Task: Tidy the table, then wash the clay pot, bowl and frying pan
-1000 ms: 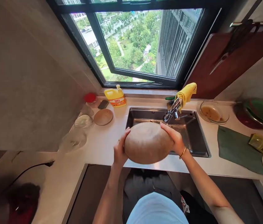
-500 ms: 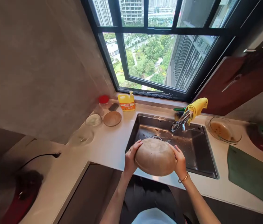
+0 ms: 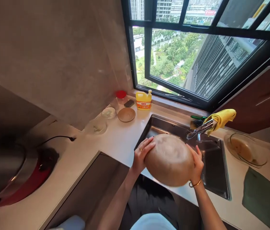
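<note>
A round tan wooden bowl [image 3: 169, 159], its underside turned toward me, is held in the air over the front edge of the steel sink [image 3: 215, 179]. My left hand [image 3: 142, 155] grips its left rim and my right hand [image 3: 196, 164], with a gold bangle at the wrist, grips its right rim. The faucet [image 3: 200, 128] with a yellow cloth [image 3: 221, 117] draped over it stands just behind the bowl.
A yellow detergent bottle [image 3: 144, 100], a small wooden dish [image 3: 126, 114], a red-lidded jar [image 3: 120, 95] and glass dishes [image 3: 96, 126] line the counter's back left. A dirty glass bowl [image 3: 246, 149] and green cloth [image 3: 264, 196] lie right of the sink. A red cooker [image 3: 10, 174] sits left.
The view has swung left and tilted, bringing the cooker into sight. The bowl stays in both hands over the sink's front edge, lifted slightly.
</note>
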`<action>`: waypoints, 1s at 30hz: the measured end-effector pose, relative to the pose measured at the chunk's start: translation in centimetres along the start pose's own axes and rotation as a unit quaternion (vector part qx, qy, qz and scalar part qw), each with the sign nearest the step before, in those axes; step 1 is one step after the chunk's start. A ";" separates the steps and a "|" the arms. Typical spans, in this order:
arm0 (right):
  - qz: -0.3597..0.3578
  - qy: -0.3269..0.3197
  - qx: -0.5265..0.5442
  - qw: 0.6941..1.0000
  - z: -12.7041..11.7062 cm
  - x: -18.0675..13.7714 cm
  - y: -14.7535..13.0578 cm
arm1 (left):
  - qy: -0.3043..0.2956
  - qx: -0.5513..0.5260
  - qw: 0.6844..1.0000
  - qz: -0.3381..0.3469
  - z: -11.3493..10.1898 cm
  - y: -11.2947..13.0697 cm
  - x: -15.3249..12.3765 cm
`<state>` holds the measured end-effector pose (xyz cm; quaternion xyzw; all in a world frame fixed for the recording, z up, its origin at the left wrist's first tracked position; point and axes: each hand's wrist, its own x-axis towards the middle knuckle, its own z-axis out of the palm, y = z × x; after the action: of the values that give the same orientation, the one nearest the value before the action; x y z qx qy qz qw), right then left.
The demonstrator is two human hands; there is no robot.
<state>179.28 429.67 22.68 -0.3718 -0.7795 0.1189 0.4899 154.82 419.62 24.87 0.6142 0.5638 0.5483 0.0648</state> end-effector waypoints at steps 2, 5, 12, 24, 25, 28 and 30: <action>0.027 -0.080 -0.011 0.996 0.3 0.4 0.3 | -0.053 0.024 0.994 -0.094 -0.3 -0.4 0.2; 0.107 -0.216 -0.018 0.970 0.7 0.8 0.0 | -0.132 0.082 0.962 -0.225 -1.1 -1.0 0.9; 0.337 -0.439 0.090 0.828 0.9 0.5 -0.9 | -0.256 0.091 0.900 -0.340 -3.1 -3.1 0.7; 0.275 -0.359 0.101 0.886 10.1 -1.8 -3.4 | -0.115 0.022 0.836 -0.537 -6.2 -9.6 -5.2; 0.282 -0.346 0.124 0.886 11.6 -2.1 -3.9 | -0.109 0.026 0.834 -0.540 -7.0 -10.1 -5.5; 0.343 -0.302 0.223 0.861 16.0 -2.4 -5.5 | -0.086 0.036 0.830 -0.550 -9.7 -11.8 -6.4; 0.421 -0.263 0.302 0.814 18.8 -2.4 -6.6 | -0.063 0.043 0.830 -0.553 -11.4 -13.1 -6.9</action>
<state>160.79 426.77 15.44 -0.4519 -0.5707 0.6364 0.2553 139.79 412.83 16.04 0.2359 0.8270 0.3558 0.3658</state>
